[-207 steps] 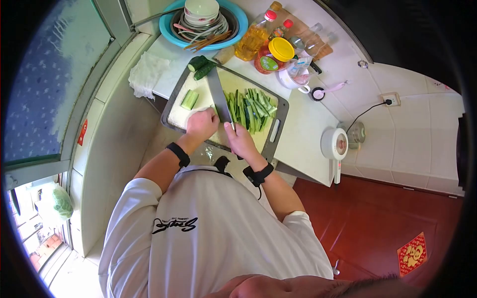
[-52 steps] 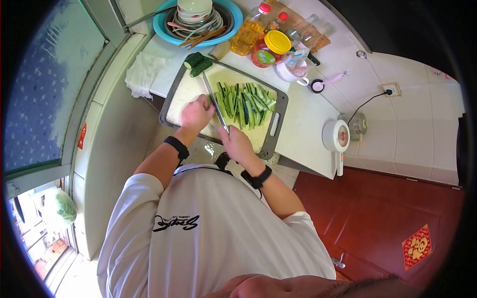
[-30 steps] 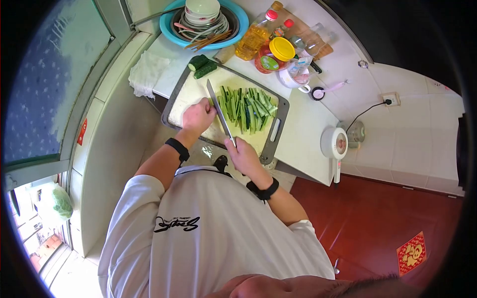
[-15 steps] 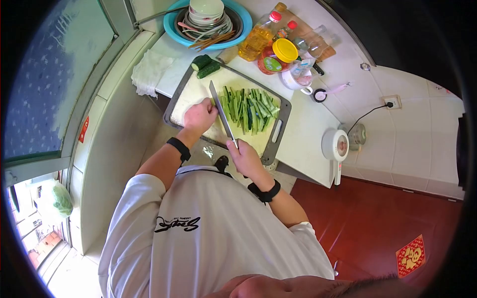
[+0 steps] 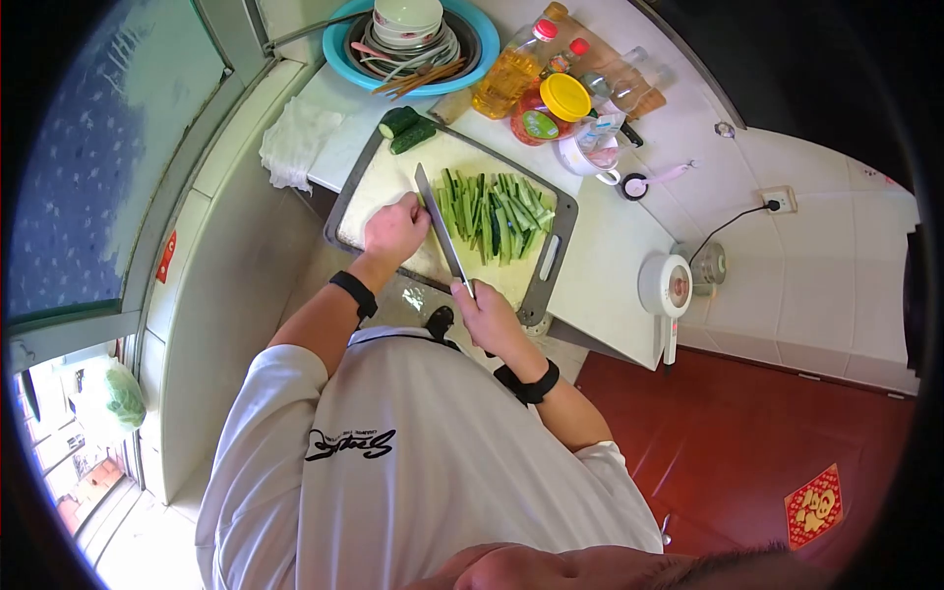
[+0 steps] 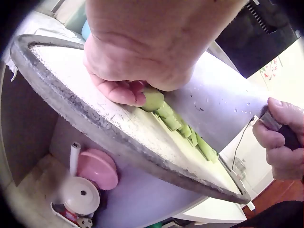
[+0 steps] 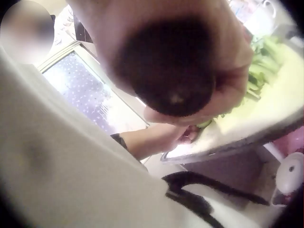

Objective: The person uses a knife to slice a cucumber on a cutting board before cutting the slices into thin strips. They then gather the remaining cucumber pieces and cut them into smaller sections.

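The left hand [image 5: 397, 228] rests on the cutting board [image 5: 379, 177] with curled fingers around a piece of cucumber, whose pale green end [image 6: 153, 99] shows in the left wrist view. Just right of it, the knife [image 5: 440, 218] is held by its handle in the right hand [image 5: 492, 320], its blade alongside the left fingers. Beyond the blade lies a spread of cut cucumber strips [image 5: 501, 216]. Two larger cucumber pieces [image 5: 411, 136] lie at the board's far left corner. In the right wrist view the dark handle end [image 7: 173, 71] sticks out of the right hand.
A blue basin [image 5: 337, 61] with bowls and chopsticks stands behind the board. An oil bottle [image 5: 504, 84], a yellow-lidded jar [image 5: 564, 98] and a white cup [image 5: 580, 157] stand along the wall. A white cloth [image 5: 295, 143] hangs at the left; a white pot [image 5: 666, 285] is at the right.
Earlier a short cucumber piece lay left of the left hand; it is not seen there now. The knife has swung and drawn slightly back. Over the last half second both hands have hardly moved.
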{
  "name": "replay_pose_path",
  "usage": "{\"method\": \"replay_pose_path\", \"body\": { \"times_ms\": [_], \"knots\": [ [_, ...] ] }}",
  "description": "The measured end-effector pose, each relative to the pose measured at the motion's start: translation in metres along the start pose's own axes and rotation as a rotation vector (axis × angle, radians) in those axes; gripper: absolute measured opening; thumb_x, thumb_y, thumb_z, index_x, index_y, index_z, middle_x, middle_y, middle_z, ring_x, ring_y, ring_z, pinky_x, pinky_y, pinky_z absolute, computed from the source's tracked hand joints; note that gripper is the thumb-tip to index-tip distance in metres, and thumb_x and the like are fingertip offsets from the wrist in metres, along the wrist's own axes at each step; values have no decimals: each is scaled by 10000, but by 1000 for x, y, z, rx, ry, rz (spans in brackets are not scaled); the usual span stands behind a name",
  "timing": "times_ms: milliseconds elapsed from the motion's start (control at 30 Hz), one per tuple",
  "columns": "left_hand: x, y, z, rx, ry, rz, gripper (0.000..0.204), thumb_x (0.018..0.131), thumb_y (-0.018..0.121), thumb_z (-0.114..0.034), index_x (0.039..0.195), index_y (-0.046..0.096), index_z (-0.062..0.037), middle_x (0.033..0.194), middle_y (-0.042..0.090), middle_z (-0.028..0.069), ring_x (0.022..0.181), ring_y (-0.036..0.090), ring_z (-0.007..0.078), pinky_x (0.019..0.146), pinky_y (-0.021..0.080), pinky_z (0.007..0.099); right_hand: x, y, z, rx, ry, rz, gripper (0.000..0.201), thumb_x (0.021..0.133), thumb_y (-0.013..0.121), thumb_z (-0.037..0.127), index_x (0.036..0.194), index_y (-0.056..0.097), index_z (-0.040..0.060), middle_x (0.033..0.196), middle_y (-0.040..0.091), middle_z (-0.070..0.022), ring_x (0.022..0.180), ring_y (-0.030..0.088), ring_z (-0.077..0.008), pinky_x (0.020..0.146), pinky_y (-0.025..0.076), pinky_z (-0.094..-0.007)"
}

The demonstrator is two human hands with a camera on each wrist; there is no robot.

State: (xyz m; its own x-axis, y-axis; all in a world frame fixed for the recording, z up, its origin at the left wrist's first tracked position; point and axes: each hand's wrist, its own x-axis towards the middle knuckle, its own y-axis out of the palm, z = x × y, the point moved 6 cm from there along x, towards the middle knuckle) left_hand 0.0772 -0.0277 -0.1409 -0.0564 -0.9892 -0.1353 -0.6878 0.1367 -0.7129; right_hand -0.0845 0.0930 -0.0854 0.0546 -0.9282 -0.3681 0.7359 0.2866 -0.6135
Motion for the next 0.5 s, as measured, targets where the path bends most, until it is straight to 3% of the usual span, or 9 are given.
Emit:
{"method": "replay_pose_path", "body": {
  "times_ms": [267,400,500],
  "knots": [
    [0,-1,-3,39,-22,35,231,878,565,-328,889,582,-98,804,682,159,792,662,375,728,519,488,53,9,6,57,8,-10,506,984,469,441,855,592,-33,751,615,-267,728,607,-436,673,476,-479],
    [2,2,2,27,-20,-8,204,874,573,-294,876,569,-90,761,660,156,750,648,382,685,509,495,22,1,6,38,-43,0,516,985,465,446,841,589,-33,739,612,-264,722,609,-431,671,473,-479],
    [1,3,2,26,19,-34,198,876,568,-287,877,570,-90,764,660,159,750,646,387,688,510,500,3,0,-5,25,30,68,530,988,458,456,830,580,-36,713,602,-259,722,613,-430,673,475,-486]
  ]
}}
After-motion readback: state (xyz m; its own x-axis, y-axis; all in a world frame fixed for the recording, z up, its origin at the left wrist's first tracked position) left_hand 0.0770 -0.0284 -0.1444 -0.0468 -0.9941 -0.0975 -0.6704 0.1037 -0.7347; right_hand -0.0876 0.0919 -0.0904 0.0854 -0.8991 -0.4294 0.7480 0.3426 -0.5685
